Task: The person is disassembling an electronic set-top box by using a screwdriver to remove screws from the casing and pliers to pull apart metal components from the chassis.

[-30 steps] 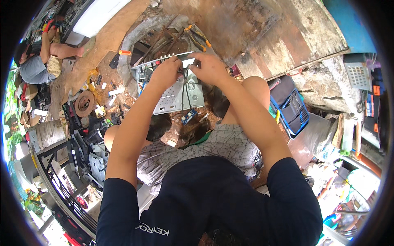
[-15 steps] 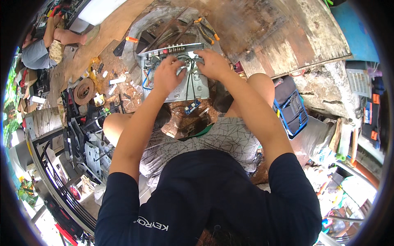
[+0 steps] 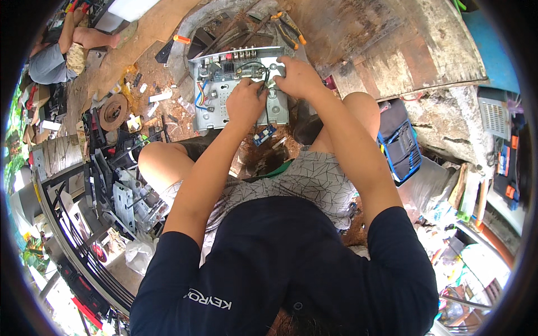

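An open metal electronics chassis (image 3: 216,115) lies between my knees, with a row of round connectors (image 3: 244,54) along its far side. A circuit board (image 3: 216,71) sits inside at the left. My left hand (image 3: 245,104) is closed on the black cables (image 3: 264,95) over the middle of the chassis. Those cables run down to a small blue circuit board (image 3: 264,135) hanging at the near edge. At the chassis's right side, my right hand (image 3: 298,78) grips the edge wall, thumb inside. Its fingertips are partly hidden.
Orange-handled pliers (image 3: 290,31) lie beyond the chassis; an orange-handled tool (image 3: 181,39) is at far left. A blue-edged tool pouch (image 3: 400,145) sits by my right knee. Scrap metal parts (image 3: 126,204) pile up at left. Another person (image 3: 53,70) sits at upper left.
My left hand has moved right and nearer, closing on the black cables. My right hand has shifted slightly right and down onto the chassis edge. More of the circuit board shows.
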